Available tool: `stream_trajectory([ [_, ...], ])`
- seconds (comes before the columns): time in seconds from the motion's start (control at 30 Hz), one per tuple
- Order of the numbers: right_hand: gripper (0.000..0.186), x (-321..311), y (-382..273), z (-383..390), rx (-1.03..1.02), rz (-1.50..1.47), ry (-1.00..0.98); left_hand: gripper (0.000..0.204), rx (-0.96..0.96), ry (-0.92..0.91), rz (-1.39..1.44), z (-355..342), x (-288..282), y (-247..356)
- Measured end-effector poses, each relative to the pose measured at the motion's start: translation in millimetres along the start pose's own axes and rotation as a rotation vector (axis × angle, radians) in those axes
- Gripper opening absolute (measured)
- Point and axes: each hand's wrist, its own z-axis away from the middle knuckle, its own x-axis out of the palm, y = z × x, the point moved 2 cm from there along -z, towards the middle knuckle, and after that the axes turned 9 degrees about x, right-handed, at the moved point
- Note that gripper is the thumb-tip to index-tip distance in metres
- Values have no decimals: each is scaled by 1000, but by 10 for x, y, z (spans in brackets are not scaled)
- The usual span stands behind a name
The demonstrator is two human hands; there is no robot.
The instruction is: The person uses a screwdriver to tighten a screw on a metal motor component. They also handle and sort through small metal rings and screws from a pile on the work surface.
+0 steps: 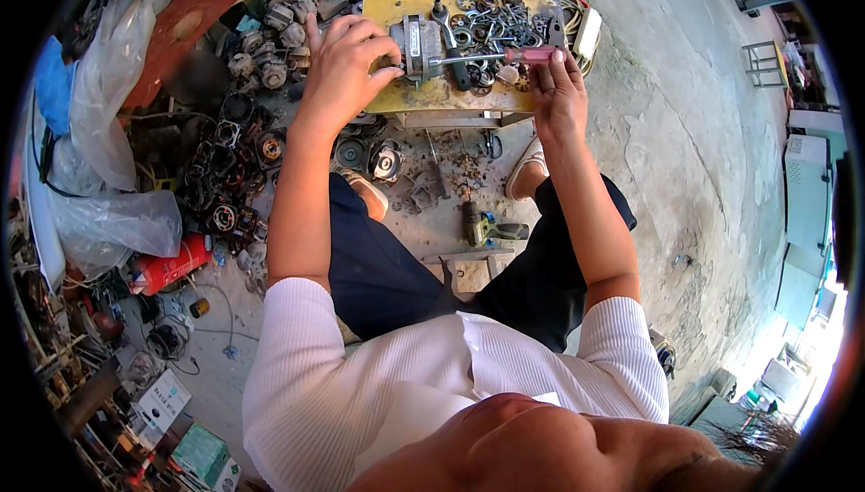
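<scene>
A small ribbed metal motor (422, 49) lies on its side on a low yellow-topped table (383, 4). My left hand (347, 64) is at its left end, thumb and fingers curled around that end. The contact points are partly hidden. In my right hand (560, 91) is a screwdriver (530, 56) with a translucent pink handle, pinched near its butt. Its long shaft points left, and the tip meets the right side of the motor. Just right of the motor lies a wrench (443, 16), beside a pile of metal rings and small parts (491, 23).
A white block with cables (587, 34) sits at the table's right edge. Between my feet are a cordless drill (487, 226) and loose tools on the floor. Heaps of motor parts (239, 145) and plastic sheeting (104, 123) crowd the left side.
</scene>
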Motion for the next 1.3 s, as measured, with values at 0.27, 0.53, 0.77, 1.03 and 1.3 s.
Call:
stream_trajectory([
  [0.27, 29, 54, -2, 90, 73, -4, 41, 19, 19, -6, 28, 15, 12, -4],
  [0.53, 27, -34, 23, 50, 58, 27, 47, 18, 19, -23, 29, 2, 10, -2],
  [0.77, 26, -64, 37, 62, 80, 32, 35, 19, 21, -24, 18, 0, 22, -24],
  [1.03, 29, -1, 13, 133, 101, 77, 100, 17, 14, -46, 33, -2, 6, -13],
  [1.3, 32, -146, 26, 15, 25, 104, -22, 16, 9, -50, 41, -16, 22, 1],
])
